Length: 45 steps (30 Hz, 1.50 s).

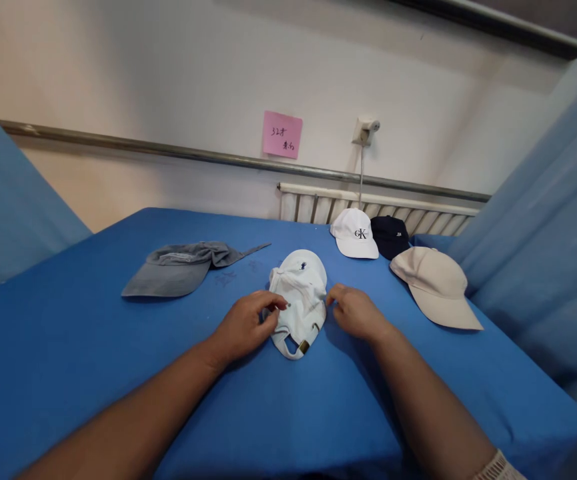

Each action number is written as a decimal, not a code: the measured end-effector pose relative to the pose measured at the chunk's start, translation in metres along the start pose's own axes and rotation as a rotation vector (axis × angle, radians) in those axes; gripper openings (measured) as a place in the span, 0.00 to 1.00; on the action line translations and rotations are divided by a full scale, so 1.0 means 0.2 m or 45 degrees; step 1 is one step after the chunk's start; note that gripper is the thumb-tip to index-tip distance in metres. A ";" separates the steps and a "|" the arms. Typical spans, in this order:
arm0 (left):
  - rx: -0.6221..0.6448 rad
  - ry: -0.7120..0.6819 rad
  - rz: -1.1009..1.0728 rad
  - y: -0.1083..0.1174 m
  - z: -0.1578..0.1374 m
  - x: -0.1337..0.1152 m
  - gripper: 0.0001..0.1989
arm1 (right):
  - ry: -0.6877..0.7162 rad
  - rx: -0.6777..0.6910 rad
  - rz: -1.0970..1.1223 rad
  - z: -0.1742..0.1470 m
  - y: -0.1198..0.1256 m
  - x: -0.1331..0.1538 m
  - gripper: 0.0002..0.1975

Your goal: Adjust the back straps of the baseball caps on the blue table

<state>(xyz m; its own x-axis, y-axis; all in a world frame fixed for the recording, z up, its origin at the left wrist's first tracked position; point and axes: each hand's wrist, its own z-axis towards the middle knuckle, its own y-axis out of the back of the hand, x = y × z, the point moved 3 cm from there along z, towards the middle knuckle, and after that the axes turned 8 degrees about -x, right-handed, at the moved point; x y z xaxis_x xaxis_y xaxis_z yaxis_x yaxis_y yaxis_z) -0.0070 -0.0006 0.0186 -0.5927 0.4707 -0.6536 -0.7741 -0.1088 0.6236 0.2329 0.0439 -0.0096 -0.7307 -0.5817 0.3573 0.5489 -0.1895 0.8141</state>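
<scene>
A white baseball cap with a small dark embroidered figure lies crumpled on the blue-covered table in front of me. Its back strap with a brass-coloured buckle points toward me. At the cap's left side is my left hand, thumb and forefinger apart, fingertips over the fabric. My right hand is beside the cap's right edge with loosely bent fingers and nothing visible in them; whether it touches the cloth I cannot tell.
A grey-blue cap lies to the left. On the right are a white lettered cap, a dark navy cap and a beige cap. Behind the blue table stand a radiator and a wall rail. Blue curtains hang at both sides.
</scene>
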 end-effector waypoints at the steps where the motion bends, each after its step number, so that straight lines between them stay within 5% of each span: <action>1: -0.082 0.060 -0.008 0.00 0.01 0.03 0.10 | -0.029 -0.051 0.025 0.01 0.02 0.00 0.15; 6: -0.347 0.361 0.030 0.03 0.05 0.17 0.13 | -0.096 -0.214 0.219 0.02 0.03 0.07 0.05; 10: -0.181 0.461 0.178 0.03 0.06 0.22 0.18 | -0.251 -0.059 0.178 0.03 -0.05 0.13 0.15; 14: 0.004 0.415 0.197 -0.02 0.07 0.22 0.13 | -0.290 0.074 0.137 0.05 -0.11 0.14 0.08; 20: -0.226 0.390 0.106 0.02 0.05 0.13 0.11 | -0.275 -0.073 0.305 0.04 -0.05 0.06 0.08; 25: -0.161 0.267 -0.166 0.03 0.02 0.05 0.14 | -0.310 -0.012 0.526 0.02 0.01 -0.03 0.12; 28: -0.201 0.374 -0.240 0.03 0.03 0.10 0.15 | -0.382 -0.244 0.519 0.03 0.02 -0.05 0.13; 31: -0.048 0.322 -0.061 0.00 0.05 0.16 0.13 | -0.298 -0.447 0.502 0.04 0.00 0.00 0.12; 35: 0.195 0.078 0.316 -0.07 0.06 0.14 0.16 | -0.129 -0.325 0.484 0.05 -0.08 0.09 0.13; 40: 0.225 0.058 0.552 -0.13 0.07 0.12 0.13 | -0.137 -0.158 0.454 0.06 -0.16 0.12 0.10; 45: 0.112 0.116 0.476 -0.08 0.07 0.12 0.09 | -0.209 -0.279 0.537 0.06 -0.16 0.08 0.08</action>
<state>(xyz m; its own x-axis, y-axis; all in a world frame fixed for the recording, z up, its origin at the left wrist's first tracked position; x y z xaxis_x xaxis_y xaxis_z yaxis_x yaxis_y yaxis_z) -0.0049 0.0255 -0.0010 -0.8505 0.3328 -0.4074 -0.4815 -0.1806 0.8576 0.1996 0.0500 -0.0251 -0.4711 -0.5146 0.7164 0.8699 -0.1365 0.4740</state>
